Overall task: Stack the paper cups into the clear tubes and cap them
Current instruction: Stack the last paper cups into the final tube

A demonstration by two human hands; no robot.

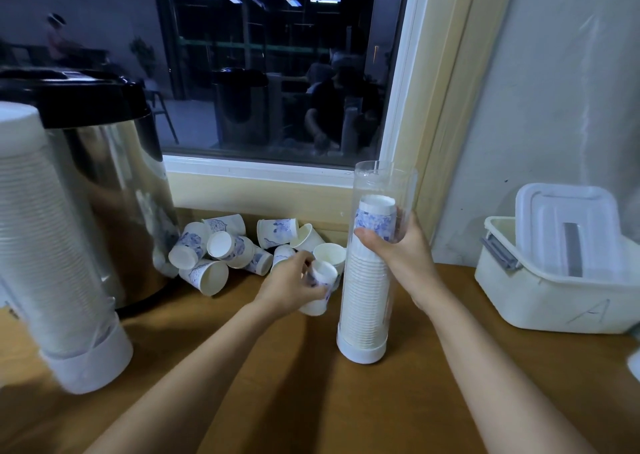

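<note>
A clear tube [372,280] with a white base cap stands upright on the wooden table, its top open, and a stack of white-and-blue paper cups fills most of it. My right hand [398,252] grips the tube around its middle. Just left of the tube, my left hand [294,283] holds a small stack of paper cups [320,289] close to the tabletop. Several loose paper cups [228,249] lie in a pile against the wall under the window. A second tube [52,245], full of cups and capped at both ends, leans at the far left.
A steel urn [114,162] with a black lid stands at the back left behind the full tube. A cream plastic box [540,287] with a loose lid resting in it sits at the right by the wall. A window and its sill run behind the pile.
</note>
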